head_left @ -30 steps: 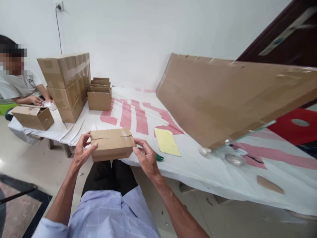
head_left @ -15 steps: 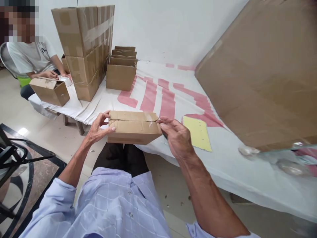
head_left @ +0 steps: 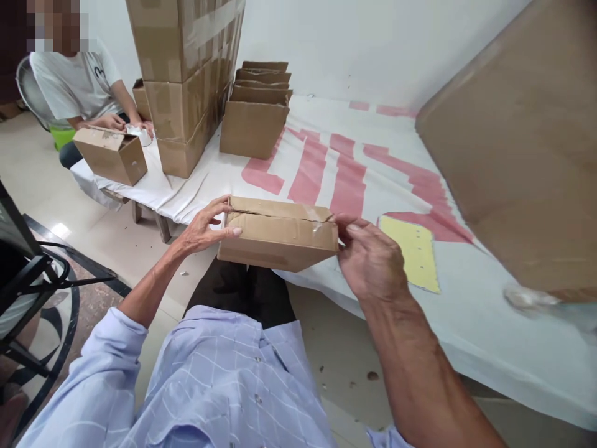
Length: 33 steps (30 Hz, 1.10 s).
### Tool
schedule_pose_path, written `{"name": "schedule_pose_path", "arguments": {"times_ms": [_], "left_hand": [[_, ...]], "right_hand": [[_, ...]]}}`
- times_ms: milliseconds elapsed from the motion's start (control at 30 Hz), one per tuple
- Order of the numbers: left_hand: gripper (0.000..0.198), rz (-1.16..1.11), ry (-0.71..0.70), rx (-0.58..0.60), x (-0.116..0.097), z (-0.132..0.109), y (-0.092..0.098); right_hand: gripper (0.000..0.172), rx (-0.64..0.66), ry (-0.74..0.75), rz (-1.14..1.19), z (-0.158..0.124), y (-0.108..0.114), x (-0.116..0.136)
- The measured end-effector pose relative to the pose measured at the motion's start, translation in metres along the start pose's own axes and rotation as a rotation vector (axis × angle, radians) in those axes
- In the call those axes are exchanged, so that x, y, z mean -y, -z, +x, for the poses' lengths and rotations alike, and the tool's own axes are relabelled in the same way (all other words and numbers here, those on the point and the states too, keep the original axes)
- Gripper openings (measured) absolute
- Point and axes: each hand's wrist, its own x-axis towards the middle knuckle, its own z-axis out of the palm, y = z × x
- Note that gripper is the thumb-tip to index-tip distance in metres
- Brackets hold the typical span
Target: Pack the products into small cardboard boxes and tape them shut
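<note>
A small brown cardboard box (head_left: 280,239) is held level just above my lap, at the table's front edge. A seam runs along its top between two flaps, with a shiny bit of clear tape at the right end. My left hand (head_left: 209,225) grips the left end, thumb on the top and fingers at the far corner. At the opposite end is my right hand (head_left: 373,258), its fingers curled against the box's right edge; the fingertips are partly hidden.
A yellow sheet (head_left: 413,252) lies right of my right hand on the white-covered table (head_left: 471,323). Pink strips (head_left: 308,168) mark the cover. Behind stand open boxes (head_left: 254,130) and a tall taped stack (head_left: 172,118). A large cardboard panel (head_left: 522,149) leans right. A co-worker (head_left: 79,87) sits far left beside another box (head_left: 112,155).
The view has swung left and slightly down, so most things appear farther right. My right fingers have shifted and curled more around the box's right end. My left hand keeps its grip.
</note>
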Motion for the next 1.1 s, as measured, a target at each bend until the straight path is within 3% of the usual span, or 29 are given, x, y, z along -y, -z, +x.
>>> {"name": "schedule_pose_path", "arguments": {"times_ms": [200, 333, 433, 533, 767, 967, 1100], "left_hand": [[0.063, 0.07, 0.002, -0.053, -0.007, 0.006, -0.009], [0.064, 0.076, 0.017, -0.089, -0.011, 0.001, -0.01], [0.065, 0.098, -0.002, -0.096, -0.012, -0.006, -0.01], [0.064, 0.127, -0.007, -0.104, -0.011, -0.012, -0.01], [0.062, 0.15, -0.016, -0.089, -0.01, -0.011, -0.005], [0.06, 0.15, -0.031, -0.093, -0.01, -0.007, -0.003], [0.058, 0.148, -0.019, -0.088, -0.01, -0.005, -0.003]], "right_hand": [[0.032, -0.039, 0.075, -0.123, 0.002, 0.008, -0.009], [0.033, -0.041, 0.268, -0.755, 0.008, 0.036, -0.031], [0.028, 0.074, 0.185, -1.274, 0.006, 0.049, -0.05], [0.026, 0.139, 0.101, -1.506, 0.002, 0.047, -0.062], [0.026, -0.044, 0.085, -1.576, 0.01, 0.047, -0.059], [0.017, -0.033, 0.0, -1.54, 0.015, 0.063, -0.049], [0.031, -0.113, 0.19, -1.213, 0.017, 0.066, -0.018]]}}
